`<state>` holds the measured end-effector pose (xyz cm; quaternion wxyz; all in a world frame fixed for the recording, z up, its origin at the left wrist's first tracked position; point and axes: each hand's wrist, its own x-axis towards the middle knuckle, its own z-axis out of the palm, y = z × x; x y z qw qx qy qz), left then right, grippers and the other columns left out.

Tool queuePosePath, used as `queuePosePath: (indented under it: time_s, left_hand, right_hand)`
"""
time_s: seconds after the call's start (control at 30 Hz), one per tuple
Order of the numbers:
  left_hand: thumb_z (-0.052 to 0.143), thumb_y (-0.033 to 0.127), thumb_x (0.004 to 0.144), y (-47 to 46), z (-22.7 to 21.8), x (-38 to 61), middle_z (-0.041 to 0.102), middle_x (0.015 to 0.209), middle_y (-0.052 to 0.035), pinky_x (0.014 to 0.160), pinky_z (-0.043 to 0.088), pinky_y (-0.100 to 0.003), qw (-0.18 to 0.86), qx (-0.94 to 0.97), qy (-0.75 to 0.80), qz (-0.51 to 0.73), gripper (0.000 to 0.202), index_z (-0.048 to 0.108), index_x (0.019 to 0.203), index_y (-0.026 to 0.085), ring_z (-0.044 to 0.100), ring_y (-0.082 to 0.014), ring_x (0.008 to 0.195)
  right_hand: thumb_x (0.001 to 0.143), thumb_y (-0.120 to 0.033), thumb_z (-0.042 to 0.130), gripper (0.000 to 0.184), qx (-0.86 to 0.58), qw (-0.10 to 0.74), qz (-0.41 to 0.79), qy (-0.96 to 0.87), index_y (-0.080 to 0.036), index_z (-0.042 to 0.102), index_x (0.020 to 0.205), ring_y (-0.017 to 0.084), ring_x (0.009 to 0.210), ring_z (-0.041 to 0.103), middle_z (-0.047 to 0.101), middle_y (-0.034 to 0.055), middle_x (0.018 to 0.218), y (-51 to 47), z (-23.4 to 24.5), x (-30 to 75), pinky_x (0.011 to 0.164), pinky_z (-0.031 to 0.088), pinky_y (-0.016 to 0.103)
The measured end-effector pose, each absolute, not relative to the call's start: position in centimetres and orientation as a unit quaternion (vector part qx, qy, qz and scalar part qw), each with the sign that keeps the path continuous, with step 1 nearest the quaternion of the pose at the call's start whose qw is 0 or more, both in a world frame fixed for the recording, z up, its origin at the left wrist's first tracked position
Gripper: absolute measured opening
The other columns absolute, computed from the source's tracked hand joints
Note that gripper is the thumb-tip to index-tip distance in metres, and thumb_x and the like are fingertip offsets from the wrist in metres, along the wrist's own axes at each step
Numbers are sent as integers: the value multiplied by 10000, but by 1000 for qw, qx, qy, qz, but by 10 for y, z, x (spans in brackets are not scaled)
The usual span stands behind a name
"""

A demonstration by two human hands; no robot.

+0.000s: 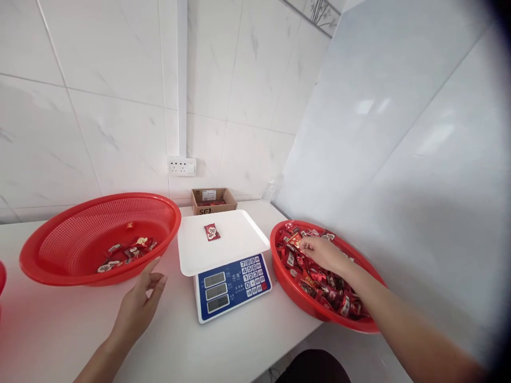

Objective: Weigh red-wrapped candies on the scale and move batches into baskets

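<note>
My right hand (315, 250) reaches over the right red basket (293, 295), which is heaped with small red candy packets. Its fingertips pinch a red and gold packet (294, 241) at the basket's left side. Beside the left red basket (43, 266), my left hand (141, 298) hovers over the table with fingers apart and nothing in them. Between the baskets stands a white and blue digital scale (235, 287). A single red packet (212, 232) lies on the scale's white tray (243, 234). Several packets (133, 250) rest in the bottom of the left basket.
Behind the scale, a small cardboard box (215, 201) holds some red packets against the tiled wall. A clear plastic container (269, 190) stands in the corner. A wall socket (182, 166) is above the white table (167, 340). Another red rim (2, 276) shows at far left.
</note>
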<state>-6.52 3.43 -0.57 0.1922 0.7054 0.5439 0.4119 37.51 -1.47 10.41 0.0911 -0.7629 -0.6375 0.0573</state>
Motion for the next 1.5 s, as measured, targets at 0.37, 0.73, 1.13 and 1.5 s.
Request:
queuePosePath:
  time_s: [0.37,0.73,1.13,1.5]
  left_hand:
    - [396,462,853,33,-9,-64,680,847,-25,547,501,-241,184,736,534,373,458,438,1253,242,664,-183,756]
    - [405,451,851,33,-7,-65,684,842,-27,550,495,-230,177,740,526,380,428,488,1214,241,660,-179,745]
    - [399,461,842,32,-10,-64,685,841,-30,562,504,-233,183,747,520,371,409,512,1165,238,659,-183,755]
    - [406,436,854,31,-8,-63,682,828,-28,577,501,-241,185,750,514,374,375,521,1150,237,660,-184,753]
  right_hand:
    - [659,-189,565,383,-764,-39,161,-623,-281,601,1029,176,674,597,671,5,841,-47,91,351,560,362,246]
    - [721,-213,540,263,-773,45,110,-623,-275,597,970,196,803,613,673,-4,880,-40,102,375,697,414,271]
    - [741,-156,472,161,-756,-25,60,-651,-248,601,766,194,731,596,663,12,788,-35,73,356,606,350,261]
    - [798,-332,458,134,-744,207,92,-629,-235,544,763,176,782,586,647,1,806,-11,109,343,730,407,287]
